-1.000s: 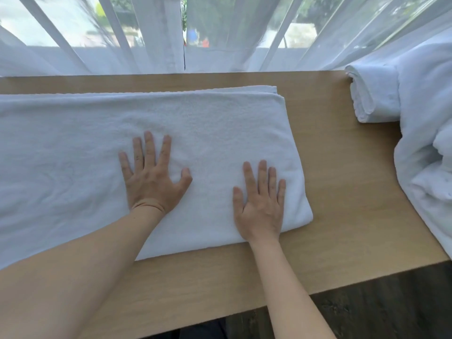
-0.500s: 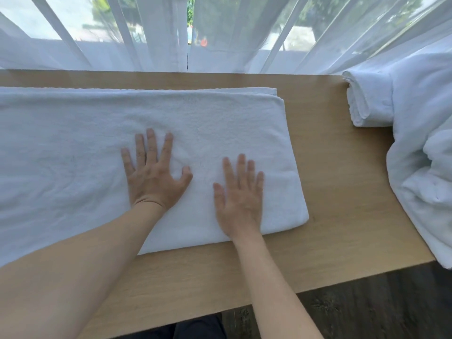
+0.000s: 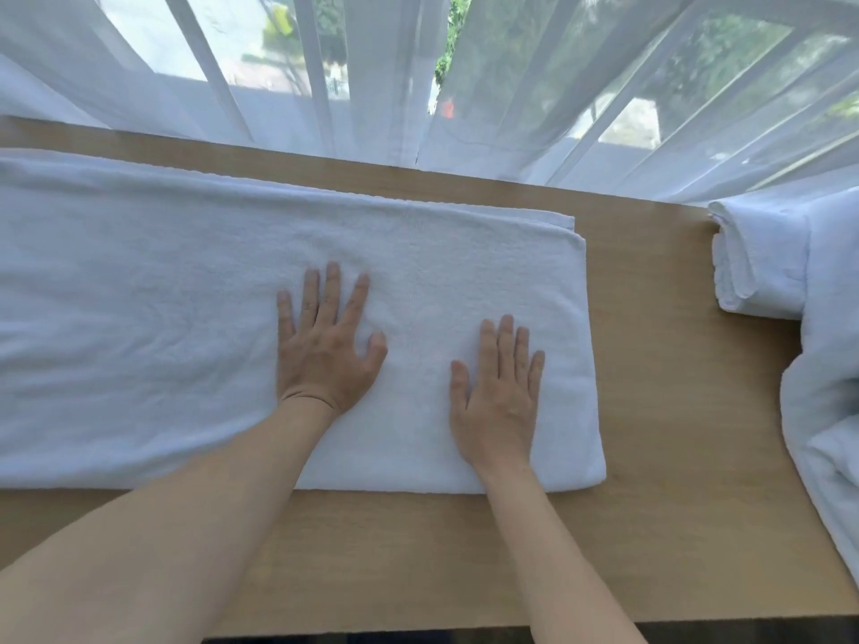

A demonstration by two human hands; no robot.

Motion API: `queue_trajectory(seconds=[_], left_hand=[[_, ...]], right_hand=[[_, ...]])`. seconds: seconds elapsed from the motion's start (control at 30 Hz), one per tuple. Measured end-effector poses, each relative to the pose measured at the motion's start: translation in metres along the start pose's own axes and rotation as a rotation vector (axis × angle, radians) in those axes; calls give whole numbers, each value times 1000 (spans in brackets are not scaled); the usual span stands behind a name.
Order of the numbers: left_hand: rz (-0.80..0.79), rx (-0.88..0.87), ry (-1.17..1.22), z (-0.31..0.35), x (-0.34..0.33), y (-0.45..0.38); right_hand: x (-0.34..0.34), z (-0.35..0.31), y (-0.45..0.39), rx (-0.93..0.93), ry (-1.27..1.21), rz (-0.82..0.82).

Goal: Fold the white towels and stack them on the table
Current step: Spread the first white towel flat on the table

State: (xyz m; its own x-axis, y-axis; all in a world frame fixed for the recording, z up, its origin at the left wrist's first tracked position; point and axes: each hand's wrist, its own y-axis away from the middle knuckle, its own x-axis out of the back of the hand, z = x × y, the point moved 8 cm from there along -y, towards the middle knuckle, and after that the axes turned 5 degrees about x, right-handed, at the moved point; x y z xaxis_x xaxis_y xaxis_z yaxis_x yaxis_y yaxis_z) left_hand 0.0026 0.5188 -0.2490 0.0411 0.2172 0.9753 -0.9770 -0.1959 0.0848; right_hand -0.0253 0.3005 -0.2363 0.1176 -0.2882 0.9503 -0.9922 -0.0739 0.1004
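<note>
A folded white towel lies flat across the wooden desk, reaching past the left edge of the view. The left hand and the right hand both press palm-down on its right part, fingers straight and holding nothing. Near the desk's right end sit a folded towel stack and a loose white towel heap. Sheer curtains hang behind. No writing or labels can be read.

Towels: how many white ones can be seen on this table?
3, as far as shows. A long folded towel lies under both flat hands; a folded towel sits at the far right; a crumpled heap beside it hangs over the right edge and may hold more than one.
</note>
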Motion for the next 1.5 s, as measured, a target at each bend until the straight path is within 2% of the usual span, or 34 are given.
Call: queue_trajectory(seconds=[0.1, 0.2, 0.33, 0.47, 0.6, 0.77, 1.17, 1.3, 1.4, 1.5], left_hand=[[-58, -28, 56, 0, 5, 4], [-88, -89, 93, -21, 13, 20], [-80, -25, 38, -100, 26, 45], [-81, 36, 7, -177, 37, 44], [-109, -69, -19, -209, 42, 37], [-117, -69, -45, -242, 48, 12], [-119, 35, -73, -335, 75, -112], [-116, 53, -93, -338, 80, -132], [-149, 73, -18, -323, 79, -119], [-159, -112, 43, -261, 62, -49]], right_hand=[[-16, -74, 1, 204, -124, -13], [-28, -117, 6, 242, -175, -44], [-43, -166, 15, 299, -174, -50], [-62, -211, 19, 228, -137, -32], [-89, -245, 28, 158, -57, -108], [-95, -248, 28, 130, 67, -51], [-93, -250, 26, 185, 108, 120], [-93, -252, 27, 176, 111, 120], [-92, -252, 25, 165, 118, 111], [-90, -253, 26, 158, 112, 114]])
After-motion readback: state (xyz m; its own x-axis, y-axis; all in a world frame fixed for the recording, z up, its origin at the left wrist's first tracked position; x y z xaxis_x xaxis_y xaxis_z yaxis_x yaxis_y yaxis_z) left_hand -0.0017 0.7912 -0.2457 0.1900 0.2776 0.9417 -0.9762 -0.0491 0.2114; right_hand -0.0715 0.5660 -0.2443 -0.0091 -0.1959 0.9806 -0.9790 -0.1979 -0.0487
